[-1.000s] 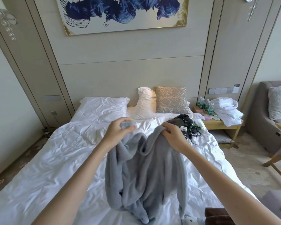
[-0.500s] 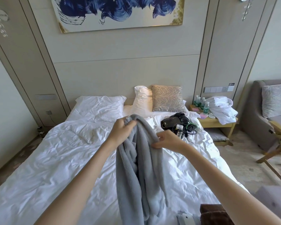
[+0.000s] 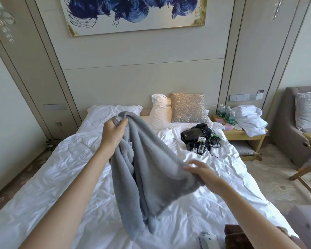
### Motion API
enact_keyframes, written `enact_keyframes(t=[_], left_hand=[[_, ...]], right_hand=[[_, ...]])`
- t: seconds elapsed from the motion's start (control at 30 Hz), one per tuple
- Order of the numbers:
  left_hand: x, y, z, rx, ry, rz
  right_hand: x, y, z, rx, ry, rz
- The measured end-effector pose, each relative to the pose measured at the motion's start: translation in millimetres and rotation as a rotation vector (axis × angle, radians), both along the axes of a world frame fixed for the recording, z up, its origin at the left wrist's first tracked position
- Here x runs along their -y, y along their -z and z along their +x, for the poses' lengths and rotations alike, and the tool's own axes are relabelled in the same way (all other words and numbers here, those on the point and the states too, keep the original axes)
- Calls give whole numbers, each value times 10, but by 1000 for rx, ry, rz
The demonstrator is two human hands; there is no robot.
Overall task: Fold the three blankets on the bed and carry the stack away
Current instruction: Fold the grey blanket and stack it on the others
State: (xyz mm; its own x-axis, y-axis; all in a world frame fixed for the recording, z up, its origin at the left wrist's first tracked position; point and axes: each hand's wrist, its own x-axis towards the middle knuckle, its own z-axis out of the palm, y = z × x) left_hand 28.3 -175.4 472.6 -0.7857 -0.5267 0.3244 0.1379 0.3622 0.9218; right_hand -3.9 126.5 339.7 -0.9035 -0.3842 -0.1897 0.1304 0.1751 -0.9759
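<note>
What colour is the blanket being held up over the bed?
The blanket is plain light grey with no pattern, seen best in the head view.

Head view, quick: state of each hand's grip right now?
Left grip: holds the fluffy grey fleece blanket at its raised top edge.
Right grip: holds the same blanket's edge lower down, fingers motion-blurred.

My right hand (image 3: 203,174) is kinda smeared by motion blur, half its grip hidden behind the grey blanket (image 3: 151,168), and the brown blanket (image 3: 239,238) at lower right gets chopped by the bottom edge.
</note>
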Motion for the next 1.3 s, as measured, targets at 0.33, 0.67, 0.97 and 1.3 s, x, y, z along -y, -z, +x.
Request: enact_keyframes(t=[0.33, 0.67, 0.97, 1.3], left_hand=[[-31, 271, 30, 63, 88, -210], [-510, 5, 172, 101, 464, -100], [-801, 21, 246, 166, 610, 121], [-823, 41, 295, 77, 604, -39]], right_hand=[[280, -1078, 32, -261, -11, -368], [574, -1230, 168, -539, -91, -34], [527, -1300, 176, -754, 97, 285], [488, -1214, 98, -596, 87, 30]])
